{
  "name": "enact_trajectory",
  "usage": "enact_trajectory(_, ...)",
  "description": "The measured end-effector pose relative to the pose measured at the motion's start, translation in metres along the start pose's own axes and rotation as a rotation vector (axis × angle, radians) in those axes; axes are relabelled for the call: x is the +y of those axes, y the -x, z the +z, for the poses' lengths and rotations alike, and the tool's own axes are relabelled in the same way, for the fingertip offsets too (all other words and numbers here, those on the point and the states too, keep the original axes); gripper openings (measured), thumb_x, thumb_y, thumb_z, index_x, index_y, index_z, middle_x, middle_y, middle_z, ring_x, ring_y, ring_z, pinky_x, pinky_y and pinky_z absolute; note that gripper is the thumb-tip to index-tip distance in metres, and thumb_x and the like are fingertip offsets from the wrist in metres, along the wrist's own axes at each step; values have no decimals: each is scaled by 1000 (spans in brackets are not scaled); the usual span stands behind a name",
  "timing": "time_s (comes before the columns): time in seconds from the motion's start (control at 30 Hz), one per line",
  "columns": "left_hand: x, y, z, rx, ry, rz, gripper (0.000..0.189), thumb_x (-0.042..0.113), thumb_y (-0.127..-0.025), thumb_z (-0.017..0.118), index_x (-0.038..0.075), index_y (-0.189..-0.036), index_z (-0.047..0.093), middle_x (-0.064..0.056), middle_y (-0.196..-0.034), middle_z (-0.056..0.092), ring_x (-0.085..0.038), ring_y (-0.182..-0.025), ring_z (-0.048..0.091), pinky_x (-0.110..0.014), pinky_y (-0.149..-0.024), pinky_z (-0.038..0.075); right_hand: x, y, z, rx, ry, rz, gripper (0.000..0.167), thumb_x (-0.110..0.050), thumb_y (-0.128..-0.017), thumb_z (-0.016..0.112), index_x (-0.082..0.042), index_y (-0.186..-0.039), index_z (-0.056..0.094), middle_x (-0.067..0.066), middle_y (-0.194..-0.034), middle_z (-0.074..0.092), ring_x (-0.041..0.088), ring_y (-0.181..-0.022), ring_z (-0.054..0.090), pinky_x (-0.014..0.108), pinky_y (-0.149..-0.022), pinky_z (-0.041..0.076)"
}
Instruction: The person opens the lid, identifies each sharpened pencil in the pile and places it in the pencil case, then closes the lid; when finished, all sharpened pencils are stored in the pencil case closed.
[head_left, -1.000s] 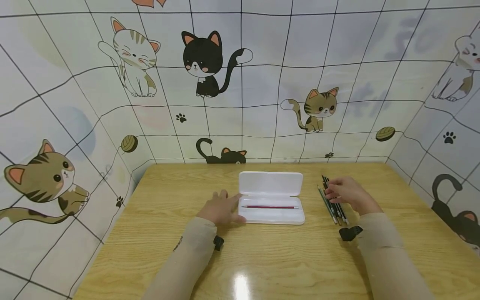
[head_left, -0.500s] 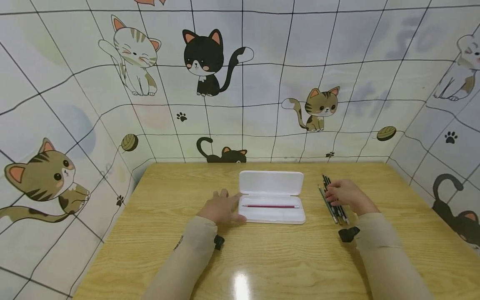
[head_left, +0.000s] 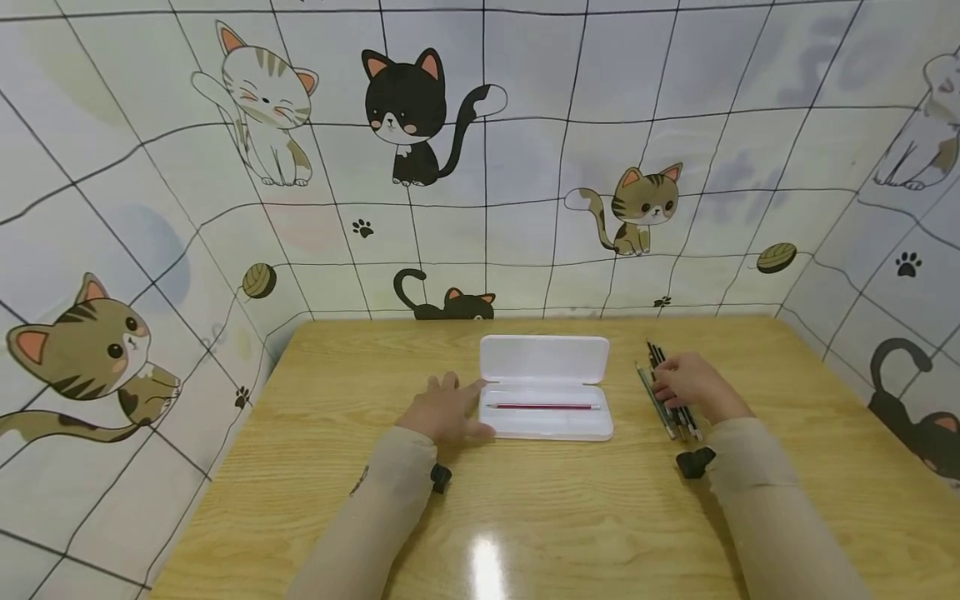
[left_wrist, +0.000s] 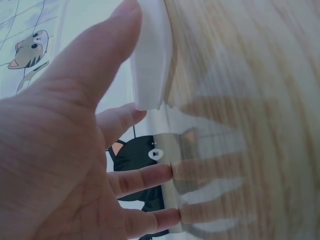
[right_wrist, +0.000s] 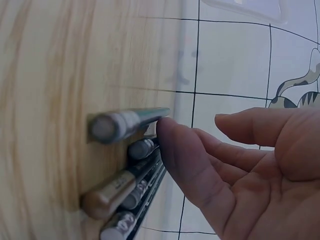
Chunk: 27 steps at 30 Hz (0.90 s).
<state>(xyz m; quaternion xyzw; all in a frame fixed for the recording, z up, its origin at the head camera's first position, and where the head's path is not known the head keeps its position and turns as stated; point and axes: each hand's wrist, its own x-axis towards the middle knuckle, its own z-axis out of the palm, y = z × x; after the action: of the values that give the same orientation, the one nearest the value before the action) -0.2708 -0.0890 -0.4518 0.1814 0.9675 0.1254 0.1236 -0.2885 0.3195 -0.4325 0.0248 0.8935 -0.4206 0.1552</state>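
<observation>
A white pencil case (head_left: 546,423) lies with its lid (head_left: 543,359) raised behind it. One red pencil (head_left: 543,407) with a white end rests lengthwise inside. My left hand (head_left: 442,408) is at the case's left end, thumb along the front corner and index fingertip near the back; in the left wrist view the other fingers spread beyond the case's end. Over a loose bunch of dark pencils (head_left: 684,421) is my right hand (head_left: 693,387), partly hiding them. In the right wrist view one fingertip meets a green pencil (right_wrist: 125,122), and a gap separates it from the opposite digit.
The wooden table (head_left: 547,517) runs up to a wall covering (head_left: 525,167) printed with cats and grid lines. Among the bunch, a pencil with a brownish end (right_wrist: 107,197) lies beside several silver-tipped ones.
The head view has shifted slightly, so the case and table sit a little higher in it. Both hands stay almost where they were, the right one still at the pencils.
</observation>
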Motion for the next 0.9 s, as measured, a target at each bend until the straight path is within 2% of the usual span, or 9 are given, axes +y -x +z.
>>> enact_trajectory(0.17, 0, 0, 1, -8, 0, 1, 95, 68, -83, 70, 32, -161, 30, -22, -152, 36, -49, -136, 36, -63, -99, 44, 1, -2, 5, 9, 43, -6, 46, -10, -108, 41, 21, -142, 37, 34, -120, 61, 30, -96, 67, 42, -82, 58)
enact_trajectory(0.4, -1, -1, 1, -7, -13, 16, 95, 69, -83, 69, 29, -161, 31, -22, -149, 37, -47, -133, 38, -60, -98, 46, -1, -4, 12, -15, 143, -64, 42, -6, -105, 48, 17, -140, 43, 27, -109, 62, 28, -91, 65, 42, -76, 58)
enact_trajectory(0.57, -2, -2, 3, -15, -14, 12, 96, 70, -83, 68, 30, -162, 29, -22, -149, 37, -47, -133, 38, -60, -99, 45, -2, -3, 18, -9, 188, -79, 42, -4, -101, 53, 17, -137, 45, 31, -116, 57, 28, -88, 63, 40, -71, 56)
enact_trajectory(0.67, -2, -3, 3, -9, -10, 8, 96, 70, -83, 68, 31, -162, 28, -22, -149, 37, -47, -133, 38, -61, -98, 45, -3, -5, 20, 6, 240, -81, 44, -6, -99, 61, 16, -135, 47, 35, -121, 55, 29, -88, 65, 40, -71, 56)
enact_trajectory(0.8, -2, -4, 3, -3, 7, 4, 96, 70, -83, 67, 32, -162, 28, -23, -151, 35, -49, -136, 36, -64, -101, 42, -3, -7, 21, 9, 302, -86, 49, -6, -95, 68, 17, -134, 47, 35, -118, 58, 28, -84, 66, 39, -69, 55)
enact_trajectory(0.9, -1, -4, 4, -8, 11, 3, 96, 70, -83, 67, 32, -162, 28, -24, -152, 34, -51, -138, 33, -65, -102, 41, -4, -7, 23, -4, 306, -82, 51, -4, -94, 69, 18, -135, 46, 34, -115, 60, 29, -85, 66, 38, -69, 55)
